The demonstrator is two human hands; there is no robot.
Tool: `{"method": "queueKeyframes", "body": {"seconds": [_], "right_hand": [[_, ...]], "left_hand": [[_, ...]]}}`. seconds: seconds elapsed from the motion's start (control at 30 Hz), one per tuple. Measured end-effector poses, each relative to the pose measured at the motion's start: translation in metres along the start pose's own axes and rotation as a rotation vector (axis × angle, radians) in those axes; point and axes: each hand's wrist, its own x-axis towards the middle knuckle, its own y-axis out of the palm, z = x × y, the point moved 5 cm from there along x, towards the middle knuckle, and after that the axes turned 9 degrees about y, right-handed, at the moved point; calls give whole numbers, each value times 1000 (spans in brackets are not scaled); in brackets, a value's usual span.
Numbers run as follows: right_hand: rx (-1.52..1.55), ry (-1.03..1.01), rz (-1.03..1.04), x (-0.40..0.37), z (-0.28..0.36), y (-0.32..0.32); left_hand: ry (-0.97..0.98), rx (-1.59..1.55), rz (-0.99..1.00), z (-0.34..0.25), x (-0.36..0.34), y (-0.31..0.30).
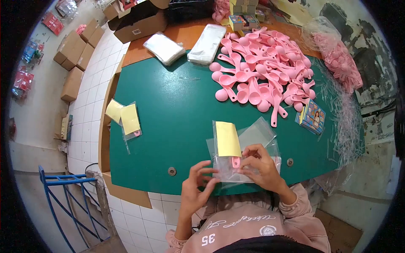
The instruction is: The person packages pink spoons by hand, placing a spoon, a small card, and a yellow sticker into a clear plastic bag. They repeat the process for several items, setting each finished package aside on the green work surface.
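In front of me a clear plastic bag (222,168) lies on other clear bags (257,134). Inside it is a yellow card (228,141), and a pink spoon handle (236,162) with a hole sticks out below the card. The spoon's bowl is hidden by the card. My right hand (260,166) pinches the bag's plastic just right of the handle. My left hand (199,185) is at the bag's lower left edge, its thumb and curved fingers apart; whether a fingertip touches the plastic is hard to make out.
A large pile of pink spoons (263,69) covers the far right of the green table (164,109). Printed cards (313,117) are stacked at right. Stacks of clear bags (206,44) lie at the back. Two packed bags with yellow cards (130,119) are at left.
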Motion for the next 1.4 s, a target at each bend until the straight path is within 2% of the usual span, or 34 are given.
{"method": "queueKeyframes", "body": {"seconds": [0.1, 0.13, 0.2, 0.37, 0.43, 0.5, 0.57, 0.63, 0.73, 0.8, 0.83, 1.13, 1.2, 1.27, 1.33, 1.37, 1.4], "right_hand": [[-53, -13, 69, -4, 3, 0], [-87, -12, 127, -5, 4, 0], [-52, 53, 116, -6, 5, -5], [169, 240, 94, -6, -7, -4], [431, 424, 22, -9, -20, 4], [375, 437, -19, -8, -25, 6], [318, 450, -62, -6, -26, 6], [530, 629, -75, -7, -34, 10], [509, 654, -115, -5, -34, 11], [518, 676, -141, -5, -37, 14], [526, 694, -166, -7, -38, 14], [394, 603, -178, -4, -25, 11], [367, 589, -159, -3, -25, 12], [339, 573, -142, -2, -24, 9], [193, 493, -113, 5, -20, 0], [192, 491, -116, 9, -23, -7], [16, 396, -225, 15, -21, -24]], "left_hand": [[212, 411, 105, -14, 10, 8], [213, 410, 110, -13, 12, 6], [237, 558, 134, -10, 15, 7], [216, 438, 74, -7, 17, 12], [197, 397, 33, -1, 17, 15], [91, 200, -46, 9, 17, 16], [49, 225, -54, 13, 17, 16], [4, 252, -58, 18, 16, 15], [-13, 274, -87, 23, 16, 16], [-42, 153, -233, 16, 17, 17], [-45, 153, -234, 18, 17, 17], [17, 242, -125, 16, 16, 19], [-52, 178, -105, 12, 17, 19], [-42, 118, -84, 11, 19, 17], [-28, 59, -61, 10, 26, 8], [36, 152, -90, 6, 32, -4], [100, 244, -120, 1, 38, -17]]}}
